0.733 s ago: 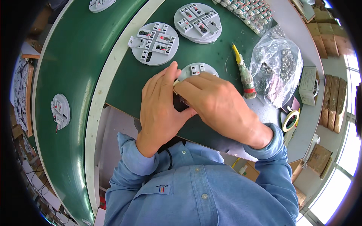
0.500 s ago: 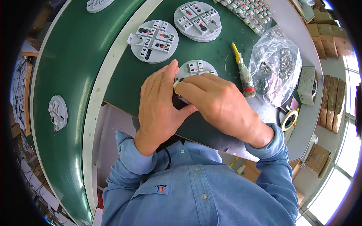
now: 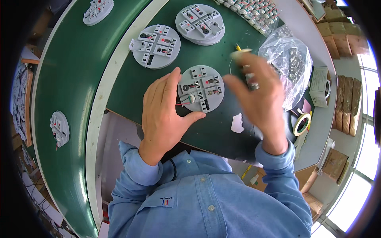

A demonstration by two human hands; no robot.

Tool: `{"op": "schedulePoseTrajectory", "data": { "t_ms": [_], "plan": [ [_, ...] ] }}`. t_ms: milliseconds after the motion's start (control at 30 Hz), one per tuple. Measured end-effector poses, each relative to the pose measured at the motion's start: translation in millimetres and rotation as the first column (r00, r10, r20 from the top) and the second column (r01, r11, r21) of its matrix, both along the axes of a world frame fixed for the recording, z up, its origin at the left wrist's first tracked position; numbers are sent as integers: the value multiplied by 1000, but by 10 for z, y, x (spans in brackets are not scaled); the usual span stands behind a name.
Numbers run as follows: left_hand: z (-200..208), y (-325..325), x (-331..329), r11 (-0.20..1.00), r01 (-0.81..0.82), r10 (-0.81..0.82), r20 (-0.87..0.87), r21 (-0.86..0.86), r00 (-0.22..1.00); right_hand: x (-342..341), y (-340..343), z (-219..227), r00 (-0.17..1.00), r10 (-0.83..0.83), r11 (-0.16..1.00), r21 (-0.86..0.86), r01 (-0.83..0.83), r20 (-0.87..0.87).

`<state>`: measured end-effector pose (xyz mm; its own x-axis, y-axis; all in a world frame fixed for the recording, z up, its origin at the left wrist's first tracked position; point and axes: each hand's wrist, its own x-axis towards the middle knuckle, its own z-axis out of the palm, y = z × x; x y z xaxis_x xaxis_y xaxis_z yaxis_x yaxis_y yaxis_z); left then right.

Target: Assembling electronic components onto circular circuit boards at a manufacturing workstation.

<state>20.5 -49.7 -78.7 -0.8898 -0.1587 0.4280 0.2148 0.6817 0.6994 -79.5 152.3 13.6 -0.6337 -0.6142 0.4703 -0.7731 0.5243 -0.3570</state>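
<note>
1. Left hand [image 3: 163, 109]: spread open, set against the left and lower edges of the round grey plate [image 3: 201, 88], just above frame centre.
2. Right hand [image 3: 264, 91]: blurred, apart from the plate, to its right; I cannot tell whether it grips anything.
3. Red wires [image 3: 183, 104] at the plate's left edge might snag if the left palm shifts.
4. Upper right: a clear bag [image 3: 299, 75].

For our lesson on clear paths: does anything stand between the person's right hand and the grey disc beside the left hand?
Nothing visible does: green tabletop shows between the right hand and the grey disc. A white scrap lies outside that gap.
</note>
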Motion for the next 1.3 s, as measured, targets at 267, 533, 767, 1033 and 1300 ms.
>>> {"op": "schedulePoseTrajectory", "data": {
  "t_ms": [267,533,767,1033,1300],
  "plan": [
    [-125,-35,-64,1000,-10,9,-39,-20,999,-143,551,-104,835,-514,815,416,404,195],
    [-190,-43,-65,999,-3,0,-70,-37,998,375,44,-306,815,160,789,-569,233,556],
    [-201,-16,-115,993,-51,36,-143,-108,989,417,-310,-415,952,100,995,-53,-88,289],
    [-103,11,-7,999,-1,-2,-56,-39,998,296,-149,-259,961,-35,991,-113,68,273],
    [-157,-83,-34,999,-22,20,-38,-41,999,288,-146,-245,916,-134,973,-127,195,378]
  ]
}}
